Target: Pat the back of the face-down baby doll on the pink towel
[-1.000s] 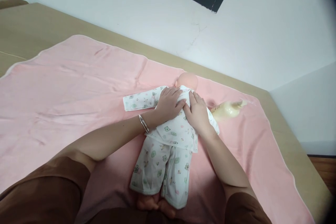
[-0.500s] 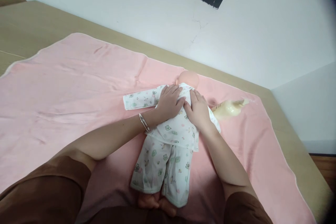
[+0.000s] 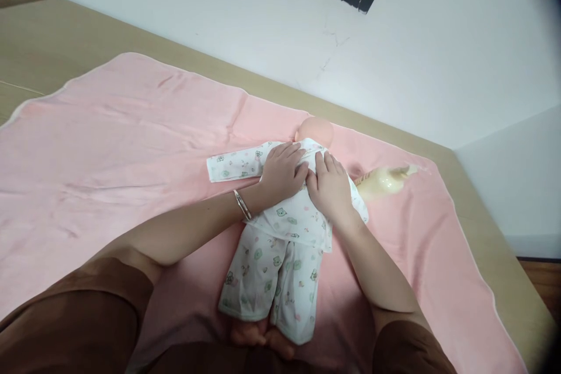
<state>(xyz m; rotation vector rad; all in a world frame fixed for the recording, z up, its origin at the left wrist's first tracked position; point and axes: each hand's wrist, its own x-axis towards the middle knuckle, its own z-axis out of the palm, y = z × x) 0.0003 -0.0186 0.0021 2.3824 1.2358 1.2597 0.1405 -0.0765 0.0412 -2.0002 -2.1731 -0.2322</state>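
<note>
In the head view, a doll (image 3: 284,235) in a printed white shirt (image 3: 302,216) and matching trousers (image 3: 258,272) is laid out at the centre of the frame, on a pink cloth (image 3: 109,158) that is spread over a wooden table (image 3: 79,29). The doll's head (image 3: 315,130) is turned toward the top of the frame and no face is shown; its bare feet (image 3: 263,336) are placed at the bottom, near the wearer's body.

The left hand (image 3: 284,172) is laid on the upper part of the shirt, with a bracelet (image 3: 242,204) worn at its wrist. The right hand (image 3: 329,184) is set just beside it, the two thumbs almost brought together. The fingers of both hands are extended and slightly parted; nothing is gripped, and how hard the shirt is pressed cannot be told.

Little has been changed over the last second: only the framing is shifted slightly, while the same contact with the doll is kept by both hands. The work is therefore judged to be held at a steady stage.

At the right of the frame, a pale bottle (image 3: 385,180) is laid on its side near the shirt; whether they touch cannot be told.
</note>
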